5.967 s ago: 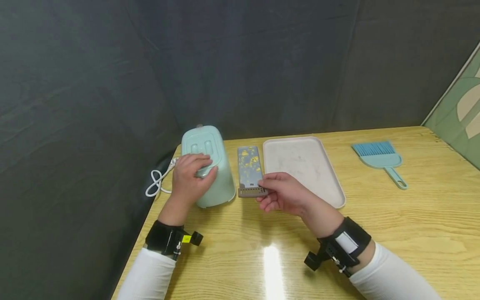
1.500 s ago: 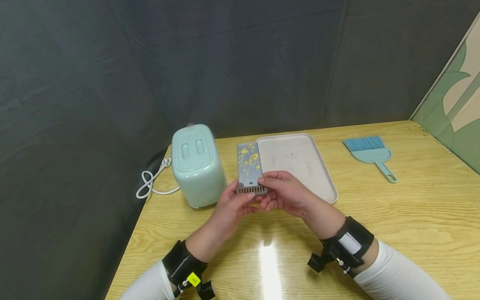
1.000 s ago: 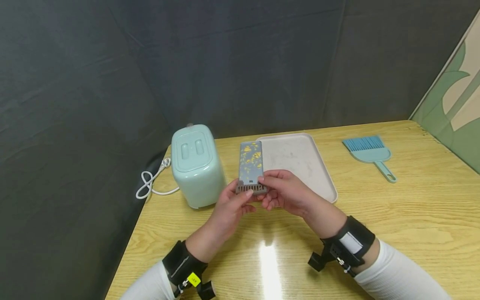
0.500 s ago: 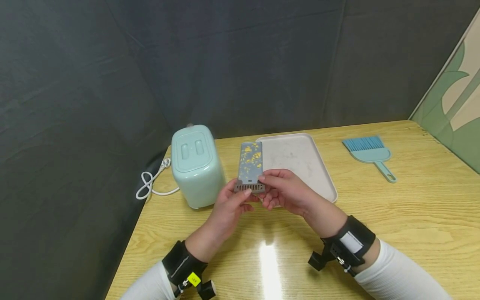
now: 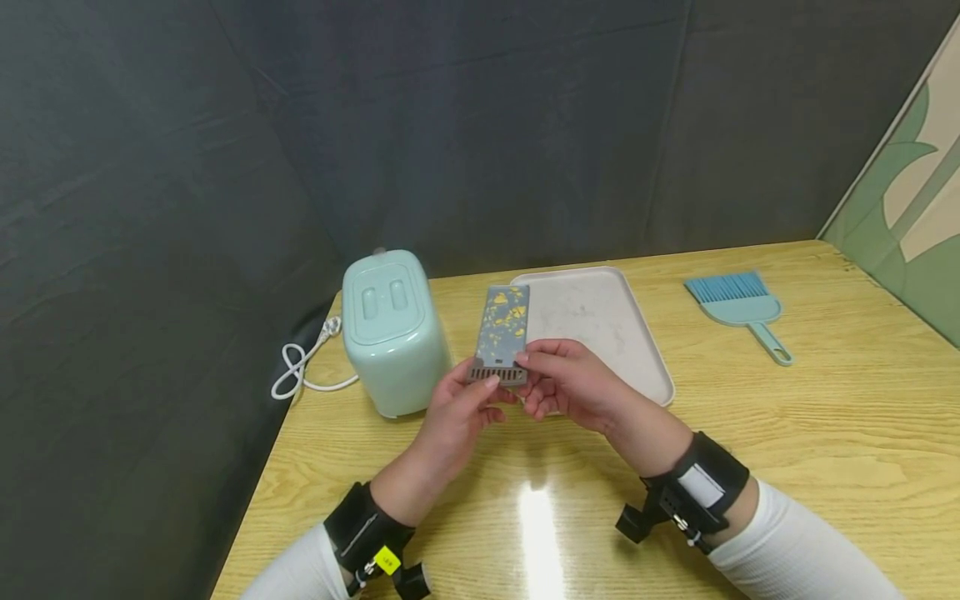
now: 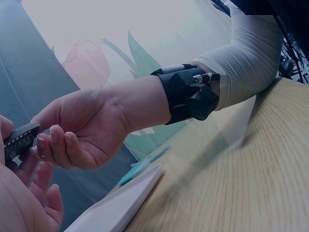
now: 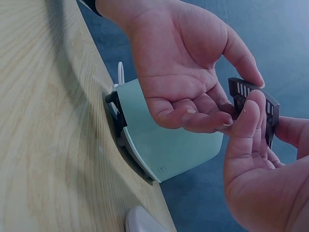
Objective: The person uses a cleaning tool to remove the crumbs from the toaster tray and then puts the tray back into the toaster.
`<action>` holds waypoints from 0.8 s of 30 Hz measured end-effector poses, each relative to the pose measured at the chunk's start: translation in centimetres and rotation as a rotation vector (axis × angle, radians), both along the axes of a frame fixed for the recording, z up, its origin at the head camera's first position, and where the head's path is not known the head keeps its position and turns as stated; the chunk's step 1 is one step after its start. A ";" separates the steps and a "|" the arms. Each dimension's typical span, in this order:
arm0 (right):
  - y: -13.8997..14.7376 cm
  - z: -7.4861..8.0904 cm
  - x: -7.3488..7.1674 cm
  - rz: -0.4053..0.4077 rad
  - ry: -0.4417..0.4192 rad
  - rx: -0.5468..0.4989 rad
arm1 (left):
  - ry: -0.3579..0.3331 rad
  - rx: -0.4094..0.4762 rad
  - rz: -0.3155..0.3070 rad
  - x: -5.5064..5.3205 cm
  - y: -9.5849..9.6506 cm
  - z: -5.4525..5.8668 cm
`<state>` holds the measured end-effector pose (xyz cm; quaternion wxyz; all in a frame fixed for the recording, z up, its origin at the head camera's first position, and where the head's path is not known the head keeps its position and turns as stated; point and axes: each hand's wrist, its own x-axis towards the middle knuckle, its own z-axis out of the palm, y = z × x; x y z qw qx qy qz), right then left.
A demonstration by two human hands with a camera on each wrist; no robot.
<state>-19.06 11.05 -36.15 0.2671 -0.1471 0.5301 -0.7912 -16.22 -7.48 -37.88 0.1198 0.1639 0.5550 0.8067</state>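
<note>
A grey toaster crumb tray (image 5: 504,327), its flat face dotted with yellow crumbs, is held in the air by both hands. My left hand (image 5: 454,414) pinches the slotted near end, thumb on top. My right hand (image 5: 567,377) pinches the right edge close to that end. In the right wrist view, the dark slotted end of the crumb tray (image 7: 271,108) sits between the two hands' fingers. Left of the hands stands a mint-green toaster (image 5: 397,333), also visible behind them in the right wrist view.
A pale shallow serving tray (image 5: 600,321) lies behind the right hand, partly beneath the crumb tray's far end. Farther right rests a blue brush (image 5: 738,304) with a short handle. The toaster's white cord (image 5: 296,367) loops near the table's left edge. A dark curtain (image 5: 480,142) hangs behind.
My left hand has moved from the toaster's top to the crumb tray's near end. Over the last second the crumb tray's far end has swung slightly right; the right hand has barely moved.
</note>
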 end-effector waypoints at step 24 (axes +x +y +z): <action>0.1 0.0 0.0 -0.014 -0.016 -0.001 | -0.063 0.051 -0.010 0.0 -0.3 0.2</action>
